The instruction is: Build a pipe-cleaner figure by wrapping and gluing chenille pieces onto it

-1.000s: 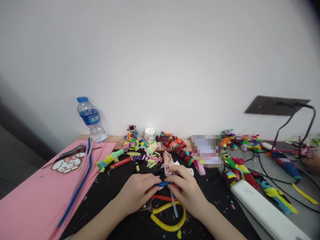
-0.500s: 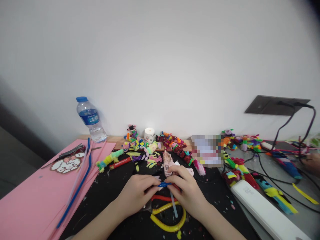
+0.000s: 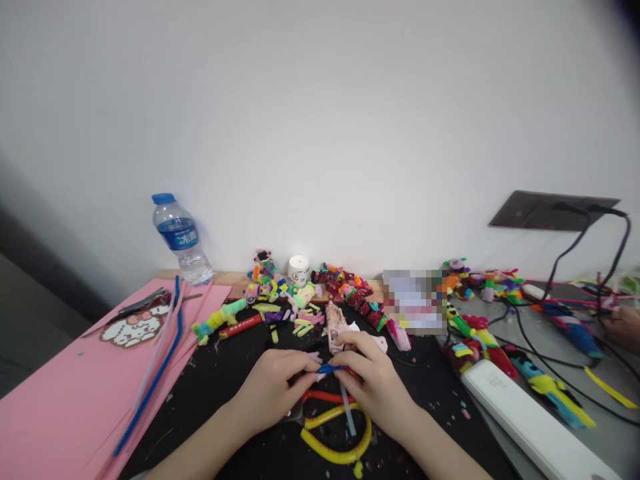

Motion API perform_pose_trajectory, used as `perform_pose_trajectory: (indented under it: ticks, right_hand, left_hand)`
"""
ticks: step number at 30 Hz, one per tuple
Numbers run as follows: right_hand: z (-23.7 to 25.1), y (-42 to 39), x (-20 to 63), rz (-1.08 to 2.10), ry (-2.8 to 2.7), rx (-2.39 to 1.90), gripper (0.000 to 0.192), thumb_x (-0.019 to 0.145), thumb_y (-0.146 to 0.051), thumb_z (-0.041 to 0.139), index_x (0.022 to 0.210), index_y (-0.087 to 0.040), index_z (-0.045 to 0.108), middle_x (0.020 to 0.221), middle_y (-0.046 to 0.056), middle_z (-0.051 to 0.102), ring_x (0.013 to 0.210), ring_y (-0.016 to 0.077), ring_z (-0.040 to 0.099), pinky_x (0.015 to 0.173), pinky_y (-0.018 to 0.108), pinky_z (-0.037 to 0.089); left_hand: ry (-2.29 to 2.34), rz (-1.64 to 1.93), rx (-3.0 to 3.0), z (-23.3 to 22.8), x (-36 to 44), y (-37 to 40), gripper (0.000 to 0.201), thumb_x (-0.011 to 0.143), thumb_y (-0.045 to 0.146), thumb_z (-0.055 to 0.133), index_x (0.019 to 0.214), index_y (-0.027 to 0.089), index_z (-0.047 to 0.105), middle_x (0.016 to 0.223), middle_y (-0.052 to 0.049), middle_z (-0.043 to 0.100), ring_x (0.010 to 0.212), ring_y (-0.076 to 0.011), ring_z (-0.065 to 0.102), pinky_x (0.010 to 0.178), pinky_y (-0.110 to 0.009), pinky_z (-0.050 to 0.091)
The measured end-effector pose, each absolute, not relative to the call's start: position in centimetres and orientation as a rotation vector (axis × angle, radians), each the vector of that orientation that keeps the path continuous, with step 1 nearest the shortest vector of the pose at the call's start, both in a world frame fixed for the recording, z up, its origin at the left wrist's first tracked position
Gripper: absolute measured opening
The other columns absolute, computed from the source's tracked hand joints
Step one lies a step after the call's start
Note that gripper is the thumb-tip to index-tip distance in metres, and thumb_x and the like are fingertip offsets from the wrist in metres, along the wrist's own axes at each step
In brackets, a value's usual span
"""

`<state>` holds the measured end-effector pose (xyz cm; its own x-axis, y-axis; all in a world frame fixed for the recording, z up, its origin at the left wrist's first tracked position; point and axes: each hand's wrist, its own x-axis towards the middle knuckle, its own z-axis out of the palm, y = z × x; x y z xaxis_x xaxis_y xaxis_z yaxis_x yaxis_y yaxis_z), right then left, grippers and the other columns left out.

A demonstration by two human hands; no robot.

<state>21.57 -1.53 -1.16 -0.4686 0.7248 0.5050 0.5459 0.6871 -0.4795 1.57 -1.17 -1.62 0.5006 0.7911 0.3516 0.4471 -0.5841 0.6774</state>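
Between both hands is a short blue pipe cleaner piece [image 3: 329,369]. My left hand [image 3: 273,383] pinches its left end between thumb and fingers. My right hand [image 3: 375,377] grips the other end, its fingertips hiding part of it. Just behind my right hand lies a stained pale pink glue gun [image 3: 336,323], partly covered by the fingers. A translucent glue stick [image 3: 348,412] points toward me below the hands. Near it are a curved yellow pipe cleaner [image 3: 345,457] and a red one [image 3: 327,396] on the black mat [image 3: 225,407].
Pink sheets [image 3: 65,393] with pipe cleaner strips lie left, below a water bottle [image 3: 183,240]. Cut pieces [image 3: 305,323] and pipe cleaner figures line the back. At right are a long white case [image 3: 530,420], black cables [image 3: 530,350] and another person's hand [image 3: 623,327].
My hands hold nearly the same pose around the blue pipe cleaner piece. The other person's hand at the far right has shifted slightly.
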Motion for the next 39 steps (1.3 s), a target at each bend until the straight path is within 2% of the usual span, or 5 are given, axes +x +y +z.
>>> perform_pose_trajectory:
  ticks: [11,39]
  right_hand:
    - [-1.21,-1.51,21.58,0.323,-2.182,-0.963,0.019,0.079,-0.008,0.052,0.087,-0.022,0.062,0.103,0.007,0.054,0.091,0.0188,0.053,0.077,0.032,0.047]
    - [-1.21,-1.51,21.51,0.307,-2.169,-0.969,0.018,0.079,-0.009,0.053,0.086,-0.022,0.062,0.102,0.007,0.055,0.092,0.0189,0.054,0.079,0.032,0.047]
  left_hand:
    - [1.005,0.894,2.242,-1.55,1.60,-1.18,0.012,0.082,0.017,0.055,0.075,0.019,0.065,0.073,0.001,0.068,0.068,-0.0123,0.062,0.065,-0.019,0.043]
    - [1.033,0.888,2.280,-1.45,1.69,-1.18,0.014,0.082,0.016,0.055,0.071,0.018,0.064,0.066,0.002,0.065,0.058,-0.0102,0.057,0.059,-0.017,0.040]
